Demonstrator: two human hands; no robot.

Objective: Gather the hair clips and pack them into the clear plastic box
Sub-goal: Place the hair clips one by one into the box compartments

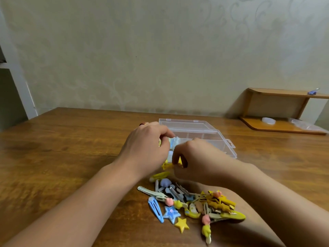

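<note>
- Two hands meet just in front of the clear plastic box (201, 130), which sits open on the desk (71, 148); your knuckles cover its near-left part, so what lies in those compartments is mostly hidden.
- Your left hand (147, 147) is curled with its fingers (166, 134) bent down over the box's near-left corner. Something pale blue and a bit of yellow show beside them, but it is too blurred to tell whether the fingers grip it.
- Your right hand (197, 157) is also curled, at the box's near edge, its fingers (176, 157) pinched on a yellow hair clip (168, 165) that pokes out below them; most of that clip is covered.
- The pile of hair clips (192, 202) lies on the desk nearer to you than the box, partly under your right forearm, so its right side is cut off from view.
- At the pile's near-left edge you can pick out a blue snap clip (155, 210), a blue star clip (171, 213) and a yellow star clip (182, 224); the tangled middle is hard to sort into single pieces.
- Far right of the box stands a small wooden shelf (277, 111), cut off by the picture's edge.
</note>
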